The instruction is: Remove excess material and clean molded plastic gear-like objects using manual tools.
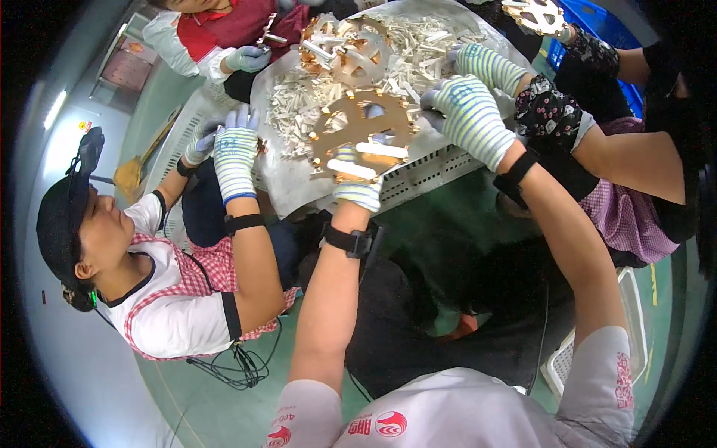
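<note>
My left hand (358,193), in a striped glove, grips a round bronze-coloured plate (326,144) from below and behind. The plate has large cutouts and small clips around its rim. Two white strips (382,150) lie across its lower part. Over the right side of the heap, my right hand (475,123) has its gloved fingers curled together; whatever is between the fingertips is hidden. Below both hands spreads a heap of loose white strips (426,56). Beyond my plate stand more round plates (362,60), some see-through, overlapping each other.
A plastic sheet (287,196) lies under the heap, above a white slotted crate (426,178). Co-workers sit close on the left (179,299), far side (231,30) and right (620,157); a gloved co-worker's hand (489,67) is just beyond my right hand. A blue crate (590,19) stands far right.
</note>
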The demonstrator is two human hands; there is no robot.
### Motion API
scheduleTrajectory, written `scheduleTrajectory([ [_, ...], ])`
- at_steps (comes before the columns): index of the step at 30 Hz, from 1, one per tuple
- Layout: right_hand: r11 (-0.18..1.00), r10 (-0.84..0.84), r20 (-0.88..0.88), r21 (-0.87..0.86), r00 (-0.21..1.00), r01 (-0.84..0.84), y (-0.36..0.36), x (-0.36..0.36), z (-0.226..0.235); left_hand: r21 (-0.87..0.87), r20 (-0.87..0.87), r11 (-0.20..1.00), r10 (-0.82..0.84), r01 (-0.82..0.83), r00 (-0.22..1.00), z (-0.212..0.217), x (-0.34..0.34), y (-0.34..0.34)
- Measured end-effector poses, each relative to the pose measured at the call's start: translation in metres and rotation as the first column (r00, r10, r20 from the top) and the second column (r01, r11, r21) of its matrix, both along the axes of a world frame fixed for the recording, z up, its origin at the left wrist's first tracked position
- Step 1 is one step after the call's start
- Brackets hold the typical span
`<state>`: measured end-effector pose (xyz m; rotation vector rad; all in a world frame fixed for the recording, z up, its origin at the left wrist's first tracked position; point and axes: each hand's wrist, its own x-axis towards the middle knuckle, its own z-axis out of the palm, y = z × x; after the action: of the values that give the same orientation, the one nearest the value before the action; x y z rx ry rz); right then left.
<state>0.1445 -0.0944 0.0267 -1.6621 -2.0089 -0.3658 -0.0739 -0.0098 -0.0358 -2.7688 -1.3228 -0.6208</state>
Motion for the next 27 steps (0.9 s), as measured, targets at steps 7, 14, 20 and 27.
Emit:
scheduleTrajectory([
  [7, 0.996, 0.055, 0.052, 0.072, 0.997, -0.059, -0.026, -0.017, 0.018, -0.33, 0.873, 0.746, 0.008, 0.578, 0.488, -0.016, 0.009, -0.01],
  [14, 0.992, 0.021, -0.567, -0.092, 0.823, -0.089, -0.035, -0.018, 0.02, 0.043, 0.375, 0.942, -0.323, 0.332, 0.869, 0.005, 0.003, -0.019],
  [20, 0.953, -0.036, -0.796, -0.21, 0.604, -0.221, -0.036, -0.017, 0.013, -0.108, 0.594, 0.872, -0.328, 0.477, 0.735, -0.002, 0.01, -0.025],
  [27, 0.986, 0.01, -0.558, -0.13, 0.829, -0.1, -0.037, -0.015, 0.011, -0.081, 0.511, 0.911, -0.309, 0.404, 0.802, 0.007, 0.004, -0.025],
])
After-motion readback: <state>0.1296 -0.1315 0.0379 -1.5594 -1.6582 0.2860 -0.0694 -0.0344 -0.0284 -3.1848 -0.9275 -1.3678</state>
